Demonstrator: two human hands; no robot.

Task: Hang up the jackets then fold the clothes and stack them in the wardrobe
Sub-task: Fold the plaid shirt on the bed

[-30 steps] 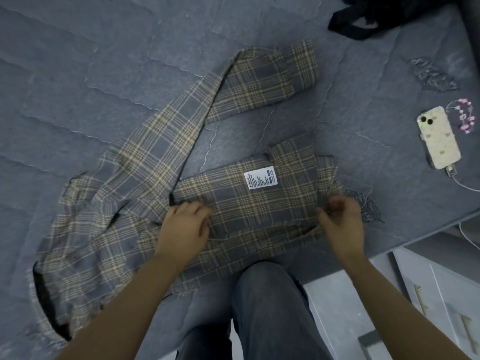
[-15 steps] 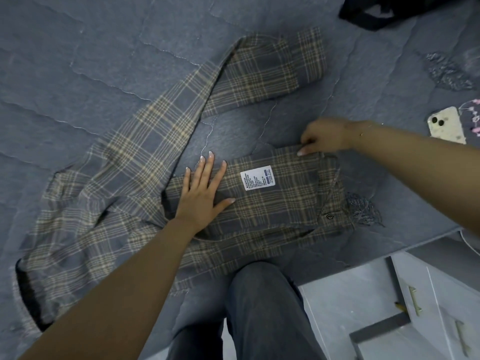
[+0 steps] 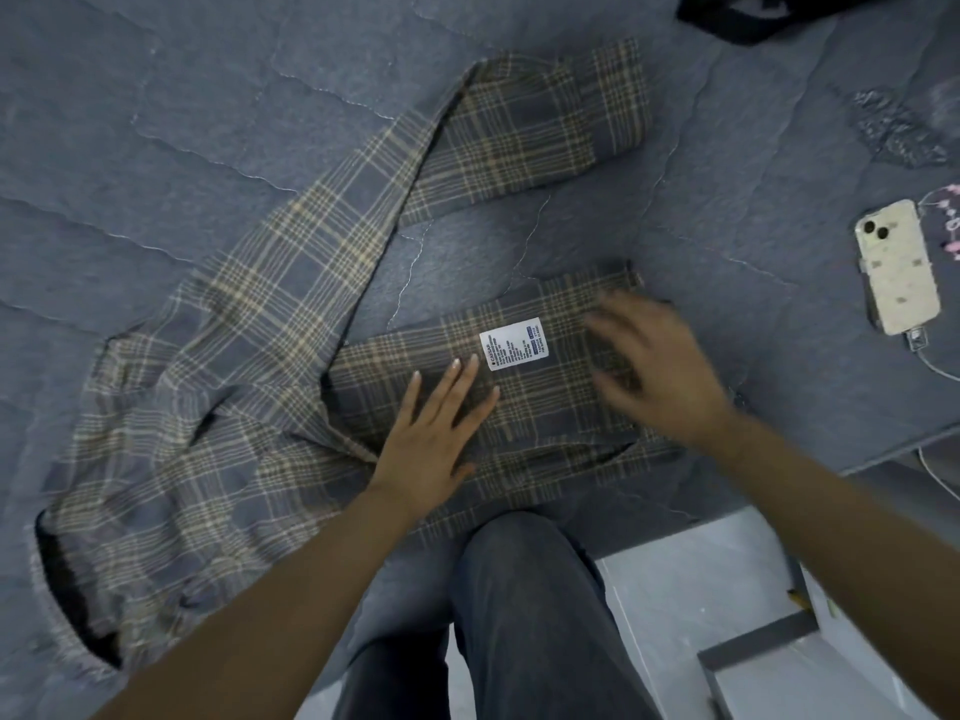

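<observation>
Shirt (image 3: 311,314) in plaid on grey bed (image 3: 156,122), left hand (image 3: 431,433) flat on it, right hand (image 3: 654,371) spread open, blurred

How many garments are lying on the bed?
2: a plaid shirt spread in the middle under both hands, and a black garment at the far right edge, partly out of view.

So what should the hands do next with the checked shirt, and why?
Probably bring the long sleeve in over the folded part. The left hand lies flat beside the white label, the right hand hovers open and blurred above the folded part, and the sleeve sprawls across the bed.
</observation>
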